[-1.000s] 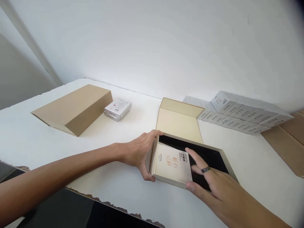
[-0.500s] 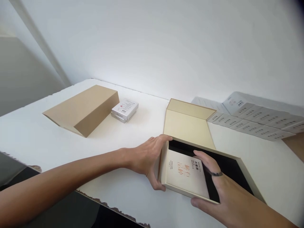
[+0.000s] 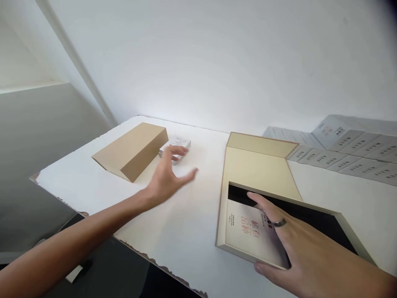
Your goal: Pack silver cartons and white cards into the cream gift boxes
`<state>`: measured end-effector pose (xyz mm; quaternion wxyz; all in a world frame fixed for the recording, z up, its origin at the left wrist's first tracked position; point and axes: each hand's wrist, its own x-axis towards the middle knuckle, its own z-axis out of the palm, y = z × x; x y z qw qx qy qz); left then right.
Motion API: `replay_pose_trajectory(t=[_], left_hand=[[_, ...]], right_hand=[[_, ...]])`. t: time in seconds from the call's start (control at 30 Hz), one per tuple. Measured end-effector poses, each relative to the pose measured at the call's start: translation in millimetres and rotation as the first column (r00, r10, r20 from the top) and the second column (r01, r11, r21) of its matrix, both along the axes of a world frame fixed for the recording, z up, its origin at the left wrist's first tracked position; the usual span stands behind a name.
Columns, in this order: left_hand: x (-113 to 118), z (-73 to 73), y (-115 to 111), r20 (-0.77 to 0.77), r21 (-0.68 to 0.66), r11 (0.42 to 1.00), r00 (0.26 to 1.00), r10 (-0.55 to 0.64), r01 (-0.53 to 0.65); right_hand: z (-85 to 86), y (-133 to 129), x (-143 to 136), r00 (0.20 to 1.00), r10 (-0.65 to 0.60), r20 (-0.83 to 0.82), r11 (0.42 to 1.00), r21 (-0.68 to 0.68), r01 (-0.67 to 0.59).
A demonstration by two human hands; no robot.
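Note:
A cream gift box (image 3: 221, 225) with a black lining lies with its lid (image 3: 259, 163) folded back toward the wall. A flat white box (image 3: 243, 229) with orange lettering sits at the left end of its tray. My right hand (image 3: 294, 240), a dark ring on one finger, grips across that end. Its fingers reach over the white box into the lining, and its thumb is at the near wall. My left hand (image 3: 169, 176) hovers open, slightly blurred, before the small white boxes (image 3: 181, 142) and partly covers them. I cannot tell whether it touches them.
A tan cardboard sleeve (image 3: 132, 147) lies at the left, beside the small white boxes. Stacked white boxes (image 3: 350, 151) line the wall at the right. The white table (image 3: 186, 244) has a chipped near edge.
My left hand has let go of the gift box's left end and moved left and away to the small white boxes. My right hand stays at the gift box. The view has shifted left.

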<state>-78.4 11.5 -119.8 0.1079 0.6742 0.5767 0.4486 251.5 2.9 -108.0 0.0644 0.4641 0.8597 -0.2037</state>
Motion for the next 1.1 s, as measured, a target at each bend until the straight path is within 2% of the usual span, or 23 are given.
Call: replay_pose_trajectory(t=[0.03,0.07,0.1,0.17,0.23,0.37,0.43,0.53,0.67,0.73,0.77,0.87,0.93,1.03,1.1], left_hand=[[-6,0.6,4,-0.024,-0.018,0.982,0.982,0.186,-0.186],[-12,0.4,10,-0.076,-0.070,0.945,0.946,0.314,-0.320],[-17,-0.6,15,-0.140,-0.136,0.908,0.914,0.380,-0.397],[-24,-4.0,26,-0.225,-0.255,0.857,0.889,0.398,-0.448],[-28,-7.9,35,-0.226,-0.333,0.822,0.885,0.407,-0.462],[-28,-10.6,43,-0.180,-0.391,0.770,0.862,0.473,-0.504],[-27,-9.4,44,-0.144,-0.414,0.763,0.864,0.483,-0.496],[-29,-6.3,42,-0.100,-0.421,0.769,0.867,0.488,-0.481],[-25,5.3,33,-0.056,-0.402,0.806,0.890,0.452,-0.434],[-16,17.5,26,-0.042,-0.383,0.832,0.908,0.417,-0.401],[-10,24.8,22,-0.045,-0.364,0.853,0.922,0.384,-0.373],[13,45.8,14,-0.093,-0.289,0.924,0.968,0.235,-0.252],[28,53.8,11,-0.137,-0.276,0.946,0.981,0.138,-0.172],[44,54.9,9,-0.167,-0.247,0.964,0.984,0.056,-0.097],[51,53.3,6,-0.170,-0.200,0.978,0.985,0.025,-0.059]], right_hand=[[1.7,-1,-1,1.000,-0.003,0.001,1.000,-0.016,0.003],[3.9,-1,-2,1.000,-0.009,0.002,0.999,-0.034,0.009],[6.7,-2,-3,1.000,-0.015,0.002,0.999,-0.049,0.015],[13.9,-1,-8,1.000,-0.010,-0.001,0.997,-0.083,0.010],[23.2,0,-15,1.000,0.020,-0.012,0.994,-0.111,-0.022],[41.8,2,-34,0.994,0.109,-0.006,0.987,-0.121,-0.109],[45.1,1,-39,0.992,0.124,0.005,0.986,-0.113,-0.123],[38.0,-4,-34,0.995,0.097,-0.038,0.991,-0.090,-0.100],[22.7,-14,-14,0.971,0.178,-0.160,0.975,0.164,-0.151],[23.4,-17,-5,0.957,0.170,-0.234,0.960,0.258,-0.108],[26.4,-18,-3,0.954,0.142,-0.263,0.962,0.264,-0.070],[41.4,-17,0,0.950,0.048,-0.308,0.981,0.195,0.014],[50.6,-14,-3,0.948,-0.005,-0.319,0.994,0.103,0.039],[57.5,-9,-8,0.932,-0.074,-0.354,0.997,-0.033,0.067],[58.4,-4,-12,0.913,-0.091,-0.398,0.995,-0.074,0.067]])
